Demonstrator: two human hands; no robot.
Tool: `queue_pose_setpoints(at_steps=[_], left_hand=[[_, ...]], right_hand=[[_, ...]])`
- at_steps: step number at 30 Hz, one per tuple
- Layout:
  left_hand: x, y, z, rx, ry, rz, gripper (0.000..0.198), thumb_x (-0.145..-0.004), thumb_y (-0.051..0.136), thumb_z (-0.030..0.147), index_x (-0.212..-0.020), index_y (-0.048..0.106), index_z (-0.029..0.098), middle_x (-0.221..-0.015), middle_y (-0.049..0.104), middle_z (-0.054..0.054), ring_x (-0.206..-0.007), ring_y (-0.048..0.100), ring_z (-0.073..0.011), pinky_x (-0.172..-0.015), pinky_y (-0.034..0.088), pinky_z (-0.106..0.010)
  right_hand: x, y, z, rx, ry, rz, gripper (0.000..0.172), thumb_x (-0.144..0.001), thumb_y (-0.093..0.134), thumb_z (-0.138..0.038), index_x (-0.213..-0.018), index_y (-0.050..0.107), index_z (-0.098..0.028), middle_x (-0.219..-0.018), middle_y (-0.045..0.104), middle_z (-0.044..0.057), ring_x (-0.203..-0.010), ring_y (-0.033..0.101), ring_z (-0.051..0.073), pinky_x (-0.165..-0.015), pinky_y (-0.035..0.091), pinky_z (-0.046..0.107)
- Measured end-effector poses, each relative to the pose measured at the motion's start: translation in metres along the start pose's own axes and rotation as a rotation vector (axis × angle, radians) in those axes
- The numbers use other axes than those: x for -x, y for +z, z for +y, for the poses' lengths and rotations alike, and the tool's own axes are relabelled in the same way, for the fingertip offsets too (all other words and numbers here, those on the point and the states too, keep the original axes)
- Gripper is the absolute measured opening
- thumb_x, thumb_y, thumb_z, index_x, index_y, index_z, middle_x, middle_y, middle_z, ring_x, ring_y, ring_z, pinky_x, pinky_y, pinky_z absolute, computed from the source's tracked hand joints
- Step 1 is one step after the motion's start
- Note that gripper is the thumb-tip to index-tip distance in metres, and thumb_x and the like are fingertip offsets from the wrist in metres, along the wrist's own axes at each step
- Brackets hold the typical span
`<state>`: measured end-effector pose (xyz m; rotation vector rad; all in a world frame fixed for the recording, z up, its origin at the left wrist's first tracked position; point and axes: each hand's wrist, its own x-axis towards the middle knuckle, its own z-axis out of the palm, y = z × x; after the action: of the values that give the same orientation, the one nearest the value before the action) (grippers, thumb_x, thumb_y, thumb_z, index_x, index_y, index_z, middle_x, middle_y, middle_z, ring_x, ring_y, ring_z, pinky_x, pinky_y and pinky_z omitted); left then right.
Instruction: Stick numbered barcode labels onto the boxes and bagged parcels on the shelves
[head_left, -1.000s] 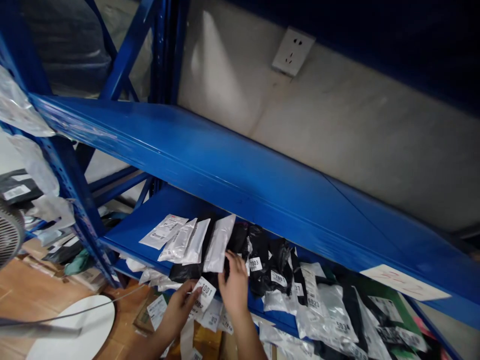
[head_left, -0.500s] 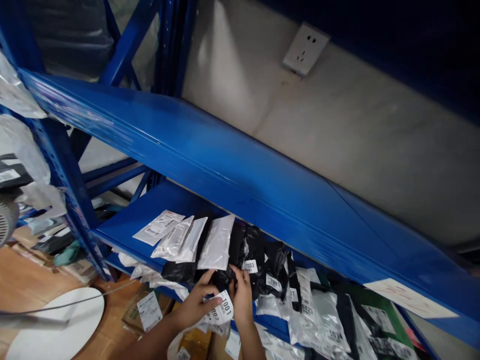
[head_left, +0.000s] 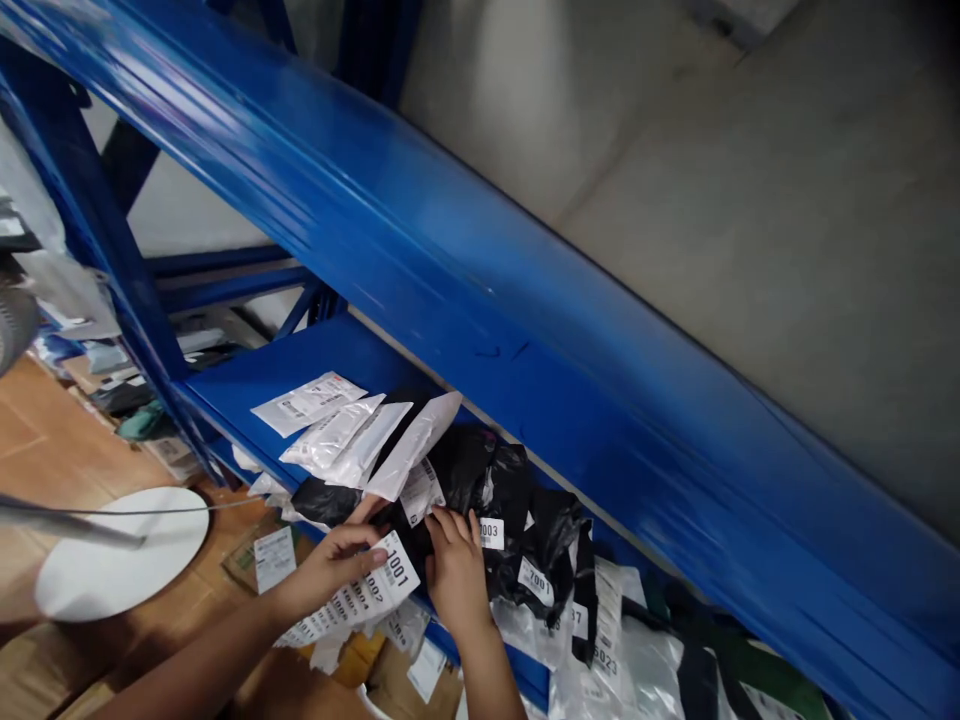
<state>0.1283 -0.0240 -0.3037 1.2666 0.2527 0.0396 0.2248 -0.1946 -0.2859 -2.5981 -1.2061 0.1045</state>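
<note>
My left hand [head_left: 337, 560] is closed on a sheet of white number labels [head_left: 367, 592], with 1001 and 1002 at its upper end. Its index finger reaches up to the lower edge of a white mailer bag [head_left: 411, 445], which leans left. Just right of it, my right hand [head_left: 455, 570] rests its spread fingers on black mailer bags below a white printed shipping label [head_left: 421, 492]. A sticker reading 7003 [head_left: 491, 533] lies beside those fingertips. Further right is a black bag with sticker 7001 [head_left: 535, 580].
Flat white parcels [head_left: 309, 402] lie on the left of the blue shelf [head_left: 244, 385]. A blue beam [head_left: 465, 300] crosses above the row. More bagged parcels [head_left: 645, 660] fill the right. On the floor are a round white base [head_left: 124, 555] and a carton [head_left: 251, 555].
The white mailer has tipped left, uncovering the shipping label behind it. My right fingers have spread over the black bags. The label sheet now shows more of its length. The view has shifted.
</note>
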Motion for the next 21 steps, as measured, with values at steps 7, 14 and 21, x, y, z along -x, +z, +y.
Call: queue_pose_setpoints(at_steps=[7, 14, 21], left_hand=[[0.002, -0.005, 0.001, 0.010, -0.009, 0.070, 0.037, -0.063, 0.068, 0.061, -0.054, 0.067, 0.025, -0.108, 0.068, -0.009, -0.130, 0.041, -0.0328, -0.113, 0.021, -0.050], [0.002, -0.002, 0.009, 0.007, 0.008, 0.069, 0.039, -0.062, 0.069, 0.060, -0.052, 0.065, 0.023, -0.111, 0.066, -0.010, -0.130, 0.041, -0.0315, -0.113, 0.023, -0.047], [0.001, -0.001, 0.008, -0.081, 0.028, 0.103, 0.039, -0.064, 0.066, 0.059, -0.053, 0.064, 0.021, -0.116, 0.063, -0.010, -0.124, 0.046, -0.0321, -0.110, 0.030, -0.041]], right_hand=[[0.003, 0.009, 0.005, 0.001, 0.026, 0.077, 0.053, -0.066, 0.045, 0.002, -0.111, 0.063, -0.019, -0.117, 0.065, 0.008, -0.110, 0.054, 0.026, -0.112, 0.025, 0.057], [0.004, 0.009, 0.009, 0.019, 0.013, 0.049, 0.053, -0.068, 0.043, 0.002, -0.113, 0.062, -0.017, -0.120, 0.064, 0.008, -0.113, 0.052, 0.026, -0.113, 0.024, 0.059], [0.008, 0.009, 0.016, -0.073, 0.004, 0.065, 0.056, -0.067, 0.044, 0.000, -0.116, 0.062, -0.020, -0.125, 0.062, 0.007, -0.118, 0.051, 0.026, -0.113, 0.021, 0.062]])
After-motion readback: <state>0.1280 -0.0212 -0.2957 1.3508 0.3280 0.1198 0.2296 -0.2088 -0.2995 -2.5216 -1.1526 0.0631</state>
